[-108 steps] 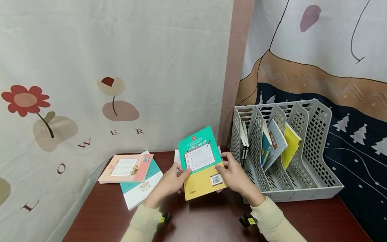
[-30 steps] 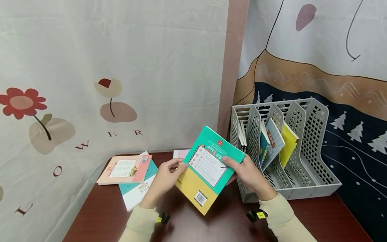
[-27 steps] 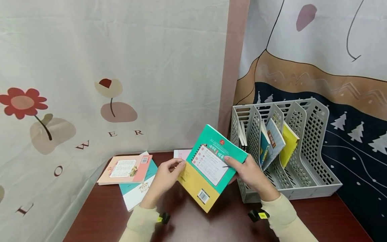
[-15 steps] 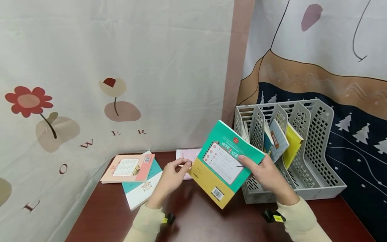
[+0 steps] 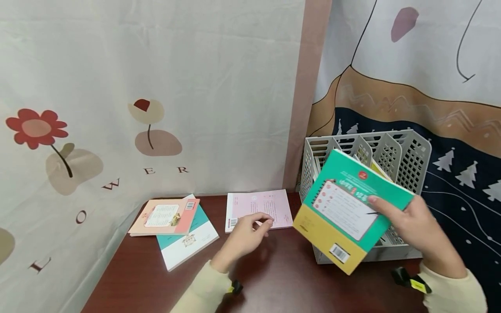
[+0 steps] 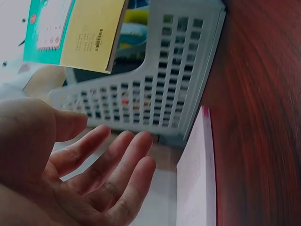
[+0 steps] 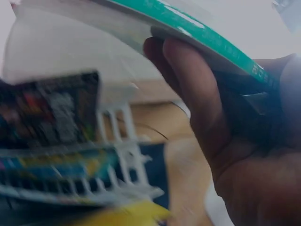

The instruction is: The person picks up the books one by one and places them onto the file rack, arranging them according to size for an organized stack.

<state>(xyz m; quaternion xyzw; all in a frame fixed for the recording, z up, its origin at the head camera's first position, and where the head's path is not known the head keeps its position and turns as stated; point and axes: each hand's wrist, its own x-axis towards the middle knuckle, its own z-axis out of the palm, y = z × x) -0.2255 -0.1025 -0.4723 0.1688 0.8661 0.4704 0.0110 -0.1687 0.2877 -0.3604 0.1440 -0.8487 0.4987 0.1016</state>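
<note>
In the head view, my right hand grips a green and yellow book by its right edge, thumb on the cover. The book is tilted in front of the grey file rack and hides much of its lower part. From the right wrist view, the fingers lie under the book's green spine. My left hand is over the table near a pink book, holding nothing. Its fingers are loosely bent in the left wrist view.
On the table's left, an orange-pink book overlaps a teal and white book. A yellow book shows in the rack behind the held one. A patterned curtain hangs behind the table.
My right hand has carried the green and yellow book rightward to the rack, after turning it. The left hand has let go of it, and the pink book is now uncovered.
</note>
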